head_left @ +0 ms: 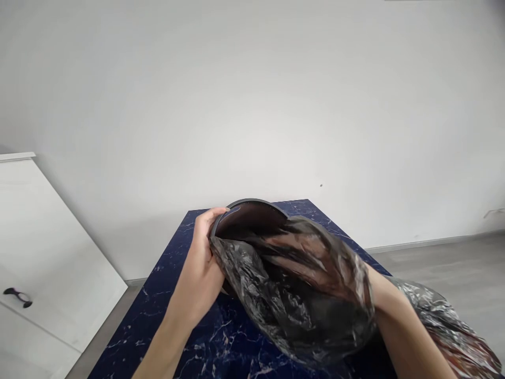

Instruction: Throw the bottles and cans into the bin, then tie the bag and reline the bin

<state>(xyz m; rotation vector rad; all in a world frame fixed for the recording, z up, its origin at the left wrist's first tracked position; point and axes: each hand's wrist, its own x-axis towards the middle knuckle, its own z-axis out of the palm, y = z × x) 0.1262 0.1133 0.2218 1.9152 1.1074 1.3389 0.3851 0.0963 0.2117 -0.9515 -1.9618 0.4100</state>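
Observation:
My left hand (205, 252) is closed on the left side of a dark round bin (252, 201), thumb over its rim and fingers around the outside. The bin is tilted with its mouth towards me. A thin black garbage bag (272, 295) hangs over the near part of the rim and partly covers the opening. My right hand (311, 258) is inside the bag and shows through the film, its fingers looking stretched out towards the bin's mouth. Most of the bin's body is hidden behind the bag and my left hand.
Below the bin is a dark blue marble-patterned table (165, 284) against a pale wall (252, 105). A white cabinet (47, 252) with a black handle (18, 297) stands at left. More crumpled plastic film (445, 321) lies at the right, beyond my forearm. Grey floor (442, 263) shows behind it.

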